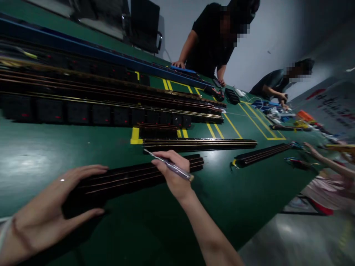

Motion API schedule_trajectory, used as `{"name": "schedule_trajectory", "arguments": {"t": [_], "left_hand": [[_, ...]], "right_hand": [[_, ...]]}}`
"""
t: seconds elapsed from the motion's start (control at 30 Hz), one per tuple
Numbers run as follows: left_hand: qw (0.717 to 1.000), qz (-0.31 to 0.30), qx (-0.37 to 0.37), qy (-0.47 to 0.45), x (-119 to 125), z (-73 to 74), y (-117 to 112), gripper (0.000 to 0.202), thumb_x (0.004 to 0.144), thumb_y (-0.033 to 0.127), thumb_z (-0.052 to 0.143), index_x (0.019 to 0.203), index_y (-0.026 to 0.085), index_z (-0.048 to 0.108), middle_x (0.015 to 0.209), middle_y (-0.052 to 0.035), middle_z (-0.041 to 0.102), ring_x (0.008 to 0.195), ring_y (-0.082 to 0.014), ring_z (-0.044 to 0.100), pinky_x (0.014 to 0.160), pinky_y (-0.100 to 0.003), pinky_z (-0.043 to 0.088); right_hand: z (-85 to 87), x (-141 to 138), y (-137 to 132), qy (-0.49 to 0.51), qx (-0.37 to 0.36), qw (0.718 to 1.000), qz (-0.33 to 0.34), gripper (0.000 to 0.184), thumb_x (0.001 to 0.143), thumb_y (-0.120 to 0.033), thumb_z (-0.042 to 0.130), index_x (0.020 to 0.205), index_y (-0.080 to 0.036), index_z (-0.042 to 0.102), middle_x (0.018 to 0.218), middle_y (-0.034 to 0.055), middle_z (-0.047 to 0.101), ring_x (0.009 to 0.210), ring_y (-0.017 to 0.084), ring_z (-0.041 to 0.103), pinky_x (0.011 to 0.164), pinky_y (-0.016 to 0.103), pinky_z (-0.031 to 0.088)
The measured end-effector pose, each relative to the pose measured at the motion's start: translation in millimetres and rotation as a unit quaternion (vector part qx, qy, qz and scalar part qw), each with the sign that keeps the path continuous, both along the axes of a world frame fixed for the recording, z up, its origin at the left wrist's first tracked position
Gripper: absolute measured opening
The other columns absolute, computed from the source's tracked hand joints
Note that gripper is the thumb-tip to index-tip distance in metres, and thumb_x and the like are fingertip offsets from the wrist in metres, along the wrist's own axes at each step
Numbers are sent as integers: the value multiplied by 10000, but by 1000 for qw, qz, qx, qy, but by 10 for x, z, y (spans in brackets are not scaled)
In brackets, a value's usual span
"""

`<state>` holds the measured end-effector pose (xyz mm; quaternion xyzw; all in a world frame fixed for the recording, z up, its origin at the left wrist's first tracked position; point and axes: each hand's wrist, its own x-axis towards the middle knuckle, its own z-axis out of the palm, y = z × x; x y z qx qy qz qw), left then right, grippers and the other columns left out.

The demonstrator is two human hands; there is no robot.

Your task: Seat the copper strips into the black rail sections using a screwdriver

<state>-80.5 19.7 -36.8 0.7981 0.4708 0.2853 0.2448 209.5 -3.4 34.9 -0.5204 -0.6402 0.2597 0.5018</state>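
Note:
My right hand point(176, 173) grips a slim screwdriver point(180, 171) with a pale handle, its thin metal shaft pointing up and left. Beneath that hand lies a black track-like rail point(130, 177) with copper-coloured strips along it. The screwdriver tip is over the table, just past the rail's far edge. Around the rail's near left end, my left hand point(52, 207) is spread, fingers along the far side and thumb apart on the near side. Whether it presses on the rail is hard to tell in the shadow.
Another black rail point(199, 144) lies just beyond, and a shorter one point(263, 153) to the right. Long rails with square black modules point(77, 112) fill the left back. A co-worker point(213, 37) leans over the far side; another person point(274, 85) works farther right. Yellow tape point(135, 136) marks the green table.

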Motion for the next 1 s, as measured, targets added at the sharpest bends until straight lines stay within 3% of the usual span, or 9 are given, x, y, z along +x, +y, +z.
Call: {"name": "schedule_trajectory", "arguments": {"t": [0.07,0.13,0.3,0.47,0.57,0.7,0.87,1.0], "left_hand": [[998,11,-41,-38,-87,60,10,595,756,550,706,1276,354,493,1229,-23,651,1060,-233,665,936,-443,581],[997,-18,-70,-39,-155,155,46,472,783,509,718,1189,312,580,1207,-30,663,1083,-222,657,963,-422,563],[994,-57,-80,-41,-89,327,40,467,797,508,719,1190,267,641,1193,-69,657,1104,-238,630,978,-425,533],[997,-73,4,23,102,327,-115,430,815,530,701,1167,291,633,1213,-36,639,1137,-232,581,985,-439,473],[994,-81,42,57,167,331,-169,497,802,555,707,1201,280,596,1220,-34,634,1125,-229,567,950,-426,457],[990,-101,64,70,184,362,-175,371,891,458,627,1199,254,587,1183,-40,638,1069,-197,571,888,-375,459],[985,-128,72,90,2,404,-46,345,852,391,650,1146,220,592,1161,-44,640,1070,-199,566,923,-370,454],[986,-115,57,108,-146,423,53,361,845,392,635,1140,195,564,1174,-57,629,1098,-204,548,965,-370,442]], "right_hand": [[27,-85,-31,16,2,999,-38,138,876,-324,687,879,-192,728,843,-2,696,734,77,633,691,223,498],[35,-189,-65,26,-3,999,-42,127,883,-290,674,825,-180,701,789,-12,668,685,63,601,657,215,471],[21,-410,-122,-45,-17,996,80,122,873,-300,696,941,-201,714,866,-18,681,792,78,601,765,266,445],[18,-420,-100,-68,-20,986,149,150,839,-322,745,979,-267,746,911,-42,700,871,85,604,842,300,394],[10,-417,-94,-66,-20,986,154,116,840,-332,741,922,-249,746,877,-40,703,836,91,597,825,305,390],[-34,-451,-108,-77,-13,986,149,139,890,-346,679,841,-225,725,841,-35,707,822,104,585,816,306,402],[-48,-442,-122,-136,5,985,110,157,909,-373,650,877,-238,723,885,-32,713,865,117,583,843,314,413],[-27,-409,-120,-141,0,986,84,153,908,-384,647,906,-255,730,918,-28,710,905,125,586,867,322,421]]}}
